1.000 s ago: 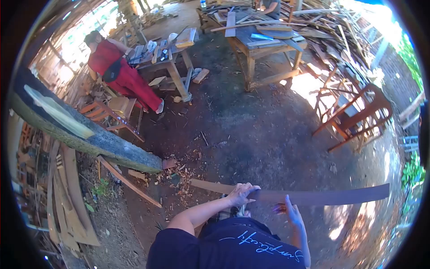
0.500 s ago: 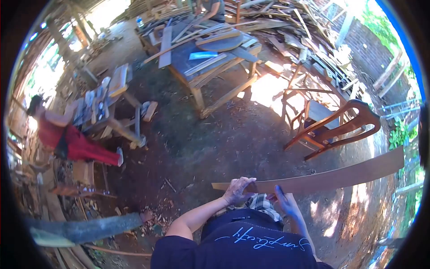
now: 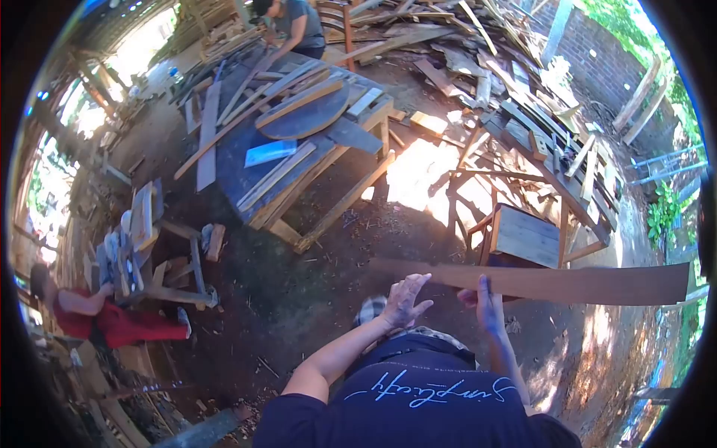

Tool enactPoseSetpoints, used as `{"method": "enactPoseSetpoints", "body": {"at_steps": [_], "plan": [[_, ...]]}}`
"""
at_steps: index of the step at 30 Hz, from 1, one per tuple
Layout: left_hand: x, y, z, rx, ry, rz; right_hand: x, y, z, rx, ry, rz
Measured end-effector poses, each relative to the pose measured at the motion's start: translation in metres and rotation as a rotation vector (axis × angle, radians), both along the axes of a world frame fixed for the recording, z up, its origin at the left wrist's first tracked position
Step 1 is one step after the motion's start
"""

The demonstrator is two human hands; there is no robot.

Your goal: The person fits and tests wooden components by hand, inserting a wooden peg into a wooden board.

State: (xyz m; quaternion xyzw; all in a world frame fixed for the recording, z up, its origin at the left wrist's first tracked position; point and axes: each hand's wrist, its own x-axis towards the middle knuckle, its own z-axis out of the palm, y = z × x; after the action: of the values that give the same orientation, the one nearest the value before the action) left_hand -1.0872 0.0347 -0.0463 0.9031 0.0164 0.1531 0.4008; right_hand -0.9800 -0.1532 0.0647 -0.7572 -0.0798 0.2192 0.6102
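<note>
- Grips a long, thin, smooth brown plank [image 3: 597, 284] in the right hand [image 3: 484, 305].
- Holds the left hand [image 3: 407, 299] open, fingers spread, just under the plank's tapered end.

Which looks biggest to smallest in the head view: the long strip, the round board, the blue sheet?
1. long strip, though it is held nearest the camera, so true size is unsure.
2. round board.
3. blue sheet.
</note>
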Motion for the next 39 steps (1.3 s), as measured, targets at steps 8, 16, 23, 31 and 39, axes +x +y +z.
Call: {"method": "enactPoseSetpoints", "body": {"at_steps": [8,16,23,31,39], "plan": [[0.182,0.073,-0.011,-0.057,-0.006,-0.192,0.153,0.060,-0.005,0.026,-0.035,-0.211],[0.385,0.132,0.022,0.059,-0.060,-0.334,0.283,0.096,0.024,0.058,0.026,-0.374],[0.513,0.138,0.055,0.101,-0.045,-0.504,0.368,0.105,0.059,0.102,-0.069,-0.510],[0.642,0.097,0.031,-0.070,-0.144,-0.587,0.509,0.059,0.050,0.138,-0.117,-0.551],[0.805,0.048,0.006,-0.060,0.002,-0.524,0.727,-0.040,-0.004,0.208,0.037,-0.351]]}}
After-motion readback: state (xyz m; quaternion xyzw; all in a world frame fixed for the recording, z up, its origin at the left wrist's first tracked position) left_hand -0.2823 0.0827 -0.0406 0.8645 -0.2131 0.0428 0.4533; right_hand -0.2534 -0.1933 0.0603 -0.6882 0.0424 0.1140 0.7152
